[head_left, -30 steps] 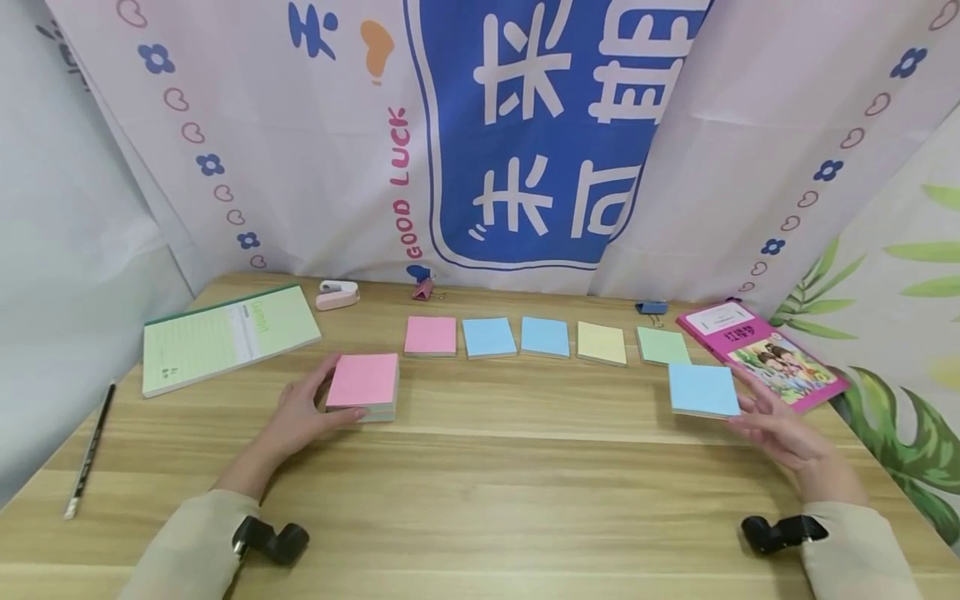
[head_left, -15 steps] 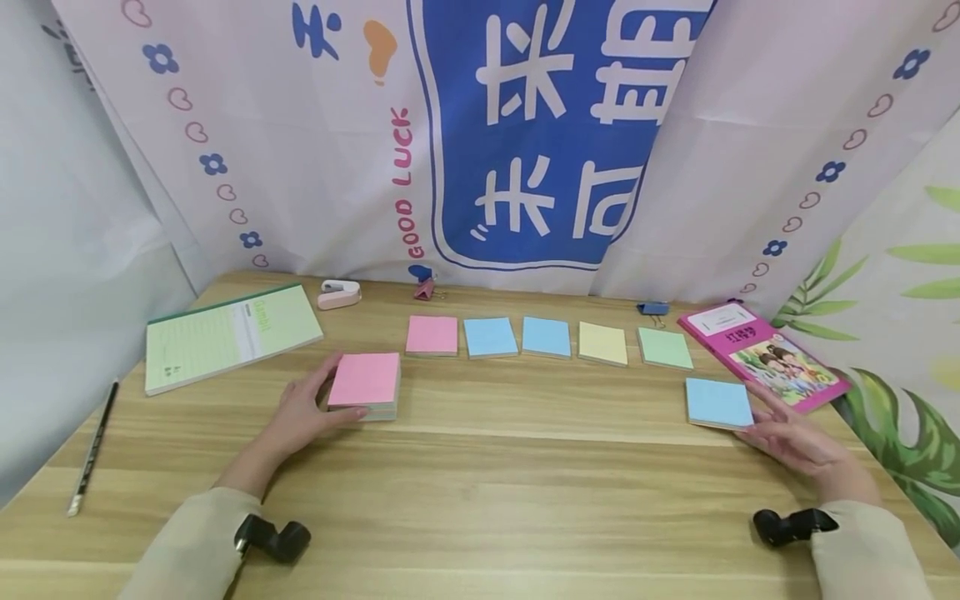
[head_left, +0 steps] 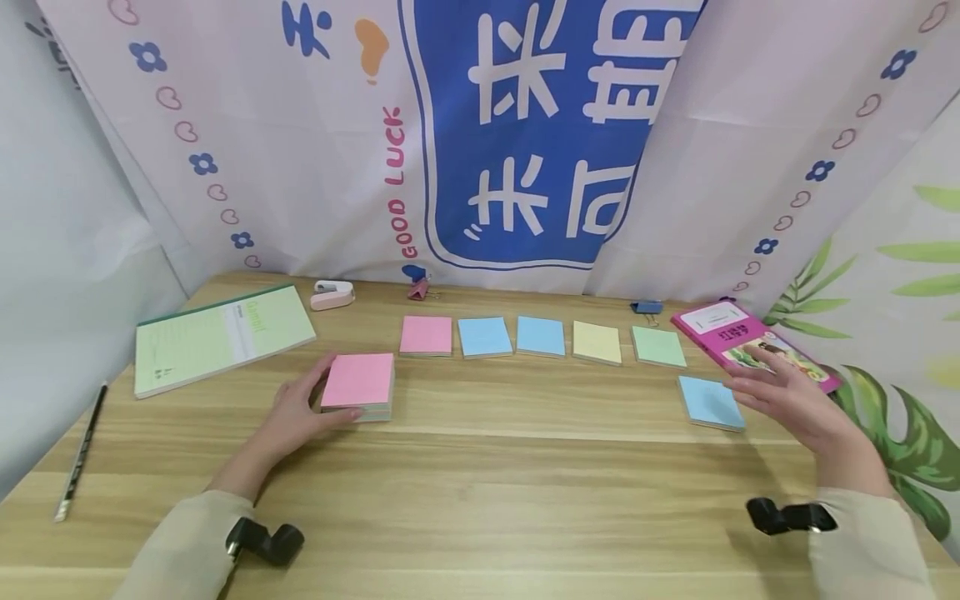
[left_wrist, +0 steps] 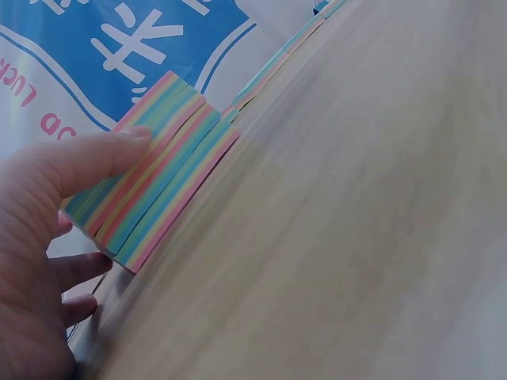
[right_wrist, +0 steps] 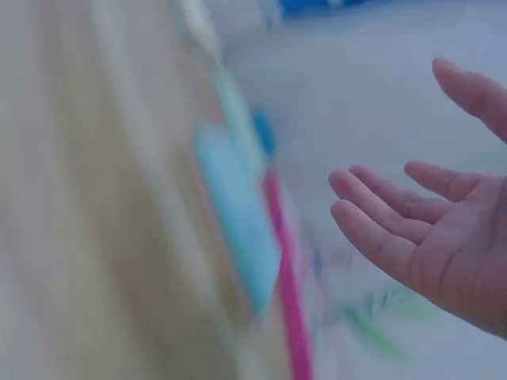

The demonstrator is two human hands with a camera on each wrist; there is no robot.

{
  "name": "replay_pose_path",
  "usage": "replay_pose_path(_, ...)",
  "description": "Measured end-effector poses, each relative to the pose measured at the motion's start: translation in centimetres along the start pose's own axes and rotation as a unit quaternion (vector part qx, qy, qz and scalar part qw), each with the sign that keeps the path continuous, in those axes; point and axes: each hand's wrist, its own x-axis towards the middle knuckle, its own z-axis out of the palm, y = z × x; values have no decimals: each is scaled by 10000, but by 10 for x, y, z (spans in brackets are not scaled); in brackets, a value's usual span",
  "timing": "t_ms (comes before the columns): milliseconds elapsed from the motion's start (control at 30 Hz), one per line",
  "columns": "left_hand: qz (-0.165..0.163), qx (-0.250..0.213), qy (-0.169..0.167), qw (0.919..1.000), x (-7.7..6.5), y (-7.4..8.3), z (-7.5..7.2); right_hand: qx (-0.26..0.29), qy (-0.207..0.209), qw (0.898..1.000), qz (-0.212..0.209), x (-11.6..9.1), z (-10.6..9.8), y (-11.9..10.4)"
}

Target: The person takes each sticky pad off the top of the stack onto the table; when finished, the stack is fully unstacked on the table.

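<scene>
My left hand (head_left: 300, 417) grips a stack of sticky-note pads (head_left: 360, 382) with a pink top, thumb on the near side. In the left wrist view the striped pink, blue and yellow edges of the stack (left_wrist: 162, 174) show, its lowest pad at the table. A blue sticky-note pad (head_left: 711, 403) lies on the table at the right. Just to the right of it and above the table is my right hand (head_left: 798, 404), holding nothing. The right wrist view shows the fingers (right_wrist: 388, 237) spread, apart from the blurred blue pad (right_wrist: 238, 214).
Along the back lie a pink pad (head_left: 426, 335), two blue pads (head_left: 485, 337), a yellow pad (head_left: 597, 342) and a green pad (head_left: 658, 346). Behind are a stapler (head_left: 332, 294) and binder clips (head_left: 647, 307). A notepad (head_left: 225, 337), pencil (head_left: 81, 454) and magenta book (head_left: 716, 325) flank them.
My right hand has set the blue pad down on the table, let go of it and lifted away to the right. The left hand still holds the stack in place.
</scene>
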Motion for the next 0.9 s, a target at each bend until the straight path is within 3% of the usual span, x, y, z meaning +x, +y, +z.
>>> replay_pose_path(167, -23, 57, -32, 10000, 0, -1, -1, 158, -595, 9959, -656, 40, 53, -23)
replay_pose_path(300, -31, 56, -37, 10000, -1, -1, -2, 371, -1002, 9912, -787, 73, 102, -31)
replay_pose_path(667, -20, 55, -4, 10000, -2, 0, -2, 528, -1994, 9783, -220, 145, 251, -16)
replay_pose_path(800, 26, 61, 18, 10000, -2, -1, -2, 394, -2296, 9725, 35, 160, 293, -2)
replay_pose_path(900, 73, 36, -4, 10000, -2, -1, -3, 456, -2233, 9734, 248, 167, 315, 8)
